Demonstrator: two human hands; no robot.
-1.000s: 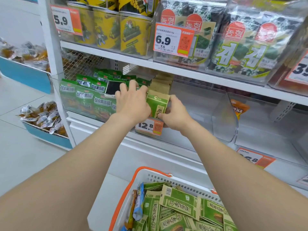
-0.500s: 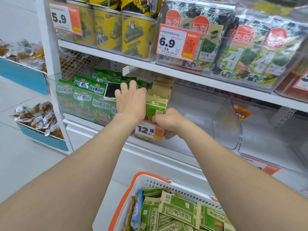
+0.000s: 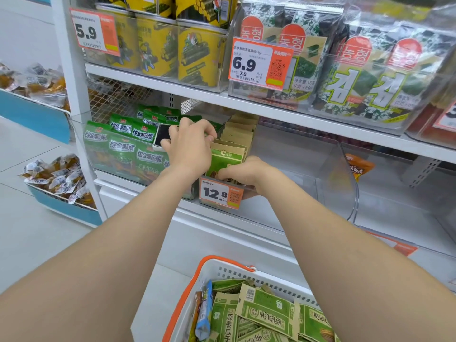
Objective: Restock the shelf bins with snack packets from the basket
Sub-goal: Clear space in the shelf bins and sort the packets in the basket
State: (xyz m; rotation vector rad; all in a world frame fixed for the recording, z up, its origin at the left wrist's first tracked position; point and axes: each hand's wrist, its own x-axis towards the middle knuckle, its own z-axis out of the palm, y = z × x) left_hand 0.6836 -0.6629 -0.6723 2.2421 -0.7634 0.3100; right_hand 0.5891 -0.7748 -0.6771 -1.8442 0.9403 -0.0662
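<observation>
My right hand [image 3: 243,172] is curled round the lower edge of the front packet [image 3: 225,159], thumb and fingers pinching it just above the price tag [image 3: 220,193]. That packet stands upright in the clear bin [image 3: 296,156] with its face toward me and its long axis running straight up from my right fingertips, its top edge just beside my left thumb. My left hand [image 3: 190,146] sits up and to the left of it, fingers bent over the top of the row. I cannot tell whether they grip anything or only rest there, since the back of the hand covers them. A phone [image 3: 161,138] lies just beyond my left knuckles. Seating the packet looks like a short push down and away, and the right hand is the nearer one for it. My right fingertips are hidden behind the packet, and so is the bin floor beneath it. The basket [image 3: 222,267] lies below both wrists, with more packets [image 3: 269,304] lying flat in it, cut off by the frame edge.
</observation>
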